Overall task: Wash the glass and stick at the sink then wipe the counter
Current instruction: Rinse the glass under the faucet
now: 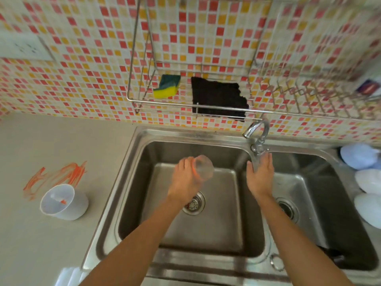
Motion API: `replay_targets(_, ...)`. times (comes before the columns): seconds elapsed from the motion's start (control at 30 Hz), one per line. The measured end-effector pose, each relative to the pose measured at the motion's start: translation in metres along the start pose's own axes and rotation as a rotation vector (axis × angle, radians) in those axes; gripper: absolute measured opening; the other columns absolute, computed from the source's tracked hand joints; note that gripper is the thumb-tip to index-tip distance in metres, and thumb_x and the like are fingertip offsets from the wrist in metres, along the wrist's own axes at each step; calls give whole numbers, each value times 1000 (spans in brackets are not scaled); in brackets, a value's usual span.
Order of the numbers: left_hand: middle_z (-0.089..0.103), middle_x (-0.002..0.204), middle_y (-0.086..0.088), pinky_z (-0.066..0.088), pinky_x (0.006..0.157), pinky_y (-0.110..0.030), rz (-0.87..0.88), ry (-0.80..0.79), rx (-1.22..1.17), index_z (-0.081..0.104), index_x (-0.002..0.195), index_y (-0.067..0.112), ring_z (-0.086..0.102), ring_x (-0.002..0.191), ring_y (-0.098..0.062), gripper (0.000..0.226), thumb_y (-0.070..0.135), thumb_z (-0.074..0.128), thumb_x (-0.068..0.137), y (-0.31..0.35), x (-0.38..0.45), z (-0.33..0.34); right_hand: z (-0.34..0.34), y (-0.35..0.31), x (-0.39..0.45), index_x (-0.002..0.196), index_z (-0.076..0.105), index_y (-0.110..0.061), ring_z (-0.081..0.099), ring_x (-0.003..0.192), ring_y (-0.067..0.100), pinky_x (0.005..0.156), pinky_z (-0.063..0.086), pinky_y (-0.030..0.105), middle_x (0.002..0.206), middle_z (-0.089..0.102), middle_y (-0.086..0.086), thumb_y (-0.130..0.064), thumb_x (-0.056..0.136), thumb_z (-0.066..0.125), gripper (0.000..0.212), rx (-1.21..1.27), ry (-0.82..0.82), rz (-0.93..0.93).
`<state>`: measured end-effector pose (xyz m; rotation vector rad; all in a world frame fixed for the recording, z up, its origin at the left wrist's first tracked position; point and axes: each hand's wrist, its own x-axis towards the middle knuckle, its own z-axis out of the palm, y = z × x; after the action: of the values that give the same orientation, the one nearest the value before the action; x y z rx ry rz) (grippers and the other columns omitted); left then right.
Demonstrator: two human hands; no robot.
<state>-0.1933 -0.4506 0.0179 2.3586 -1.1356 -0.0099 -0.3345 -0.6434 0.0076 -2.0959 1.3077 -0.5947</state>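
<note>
Left hand (185, 178) grips the clear glass (204, 167), fingers curled round it, held tilted over the left basin of the sink (132, 153) at frame centre; right hand (260, 176) open, fingers straight, reaching up to the base of the faucet (257, 131) on the divider between basins; orange smear (55, 176) on the counter (61, 141) at left, just beside a white cup (64, 202); sponge (167, 86) and dark cloth (218, 98) in the wire rack (144, 100) above; stick not identifiable.
</note>
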Motion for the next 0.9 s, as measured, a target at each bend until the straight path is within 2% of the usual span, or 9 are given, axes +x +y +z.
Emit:
replay_targets(0.07,55,119,-11,40,95,-31,-30,-115,-252,47,125,1,52,111,-28,73,18,83,63,20,20,-3,-4,-4,34,148,20,-5,28,139,35,114,25,42,153,27,17,-28,93,55,68,41,-25,56)
replay_targets(0.13,54,125,-7,38,99,-23,-91,-195,-384,44,129,4,50,116,-20,86,20,89,58,31,35,0,-6,-7,55,143,31,-7,42,129,39,107,35,45,144,42,18,-28,93,54,59,41,-64,103)
replay_targets(0.23,58,121,-2,48,97,-35,-116,-199,-503,46,126,10,55,112,-17,89,23,92,50,39,50,9,-5,-5,64,131,46,-8,53,115,40,98,42,45,128,56,20,-21,95,49,38,-34,-56,49)
replay_targets(0.33,59,118,2,49,94,-33,-88,-201,-546,47,123,13,57,109,-12,84,20,90,52,45,59,13,-4,-3,56,137,45,-11,54,115,39,98,42,45,130,56,17,-14,96,45,40,-83,-77,-55)
replay_targets(0.43,57,118,4,51,92,-37,-64,-212,-580,46,123,18,58,109,-11,82,20,87,52,49,61,19,-2,-1,53,137,44,-15,56,113,37,93,46,44,133,54,14,-11,96,44,41,-115,-120,-105)
replay_targets(0.6,59,117,6,56,83,-39,-28,-213,-667,47,124,21,64,98,-8,80,6,83,54,56,64,24,9,8,58,139,40,-19,45,127,33,97,47,48,146,40,7,-4,87,53,56,-275,-313,-208)
replay_targets(0.77,62,116,11,57,82,-31,-38,-228,-772,50,117,27,67,94,-7,77,1,86,54,63,64,20,14,8,62,127,54,-13,54,116,32,97,46,41,128,56,10,-3,86,56,42,-235,-256,-262)
replay_targets(0.9,67,115,14,52,91,-24,-25,-211,-756,53,116,25,65,102,-3,74,13,90,54,65,64,16,5,12,71,121,60,-20,64,96,23,90,49,32,111,65,7,-8,88,61,35,-92,-237,-142)
